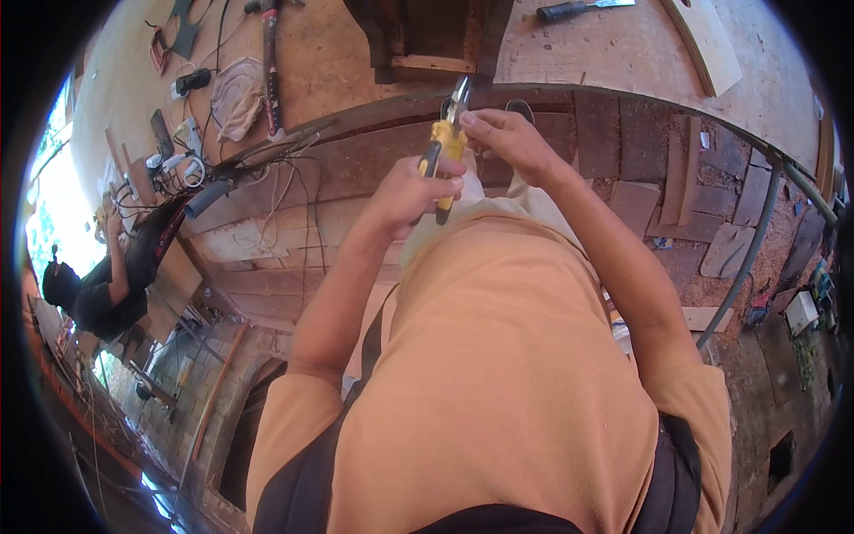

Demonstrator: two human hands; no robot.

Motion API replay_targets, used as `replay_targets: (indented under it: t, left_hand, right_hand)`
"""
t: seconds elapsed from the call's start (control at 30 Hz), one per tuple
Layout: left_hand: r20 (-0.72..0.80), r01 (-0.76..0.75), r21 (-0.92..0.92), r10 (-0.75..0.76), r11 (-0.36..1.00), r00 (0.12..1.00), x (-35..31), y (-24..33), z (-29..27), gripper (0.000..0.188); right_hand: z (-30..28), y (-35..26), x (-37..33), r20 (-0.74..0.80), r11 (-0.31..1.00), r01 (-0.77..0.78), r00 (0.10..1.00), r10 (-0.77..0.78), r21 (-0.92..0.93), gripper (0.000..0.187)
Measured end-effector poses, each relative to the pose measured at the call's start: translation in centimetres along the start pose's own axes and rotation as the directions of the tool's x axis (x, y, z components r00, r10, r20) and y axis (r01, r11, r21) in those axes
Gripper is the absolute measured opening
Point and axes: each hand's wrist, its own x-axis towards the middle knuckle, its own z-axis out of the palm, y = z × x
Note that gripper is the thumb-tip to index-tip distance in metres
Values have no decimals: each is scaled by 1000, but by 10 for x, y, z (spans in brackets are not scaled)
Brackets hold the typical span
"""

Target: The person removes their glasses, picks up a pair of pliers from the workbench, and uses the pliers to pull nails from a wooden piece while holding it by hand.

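In front of my body, my left hand (411,194) is wrapped round the yellow-and-black handles of a pair of pliers (450,132), whose metal jaws point up and away toward the workbench. Close beside the jaws is my right hand (511,142), with thumb and fingertips drawn together in a pinch. Whatever lies between those fingertips is too small to make out. Just beyond the pliers, a dark wooden piece of furniture (382,55) stands on the workbench (320,71), its pale inner edge facing me.
A hammer (270,71), a crumpled cloth (237,98) and cables with plugs (182,160) lie at the bench's left. A chisel (565,12) and a pale board (703,49) lie at right. Wooden planks (623,133) cover the floor. At far left, another person (111,285) is working.
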Motion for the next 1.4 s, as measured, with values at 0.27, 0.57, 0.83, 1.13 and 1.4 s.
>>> replay_targets:
  t: [0.27,0.57,0.83,1.13,1.4]
  left_hand:
    - [-39,-55,46,57,997,998,4,37,8,30]
    - [6,42,127,-43,991,999,3,74,8,28]
    - [-36,133,-18,-134,991,990,-5,106,18,20]
    - [-89,34,113,-24,993,996,0,97,34,15]
    - [-186,-106,294,165,950,969,13,54,43,13]
  right_hand:
    - [20,-17,5,41,980,98,993,-107,174,48]
    - [25,-43,3,24,932,65,997,-79,356,49]
    - [28,-53,7,-9,909,52,999,-53,413,50]
    - [30,-51,2,23,816,-111,993,119,567,52]
    - [38,-58,5,17,804,-268,952,305,531,34]
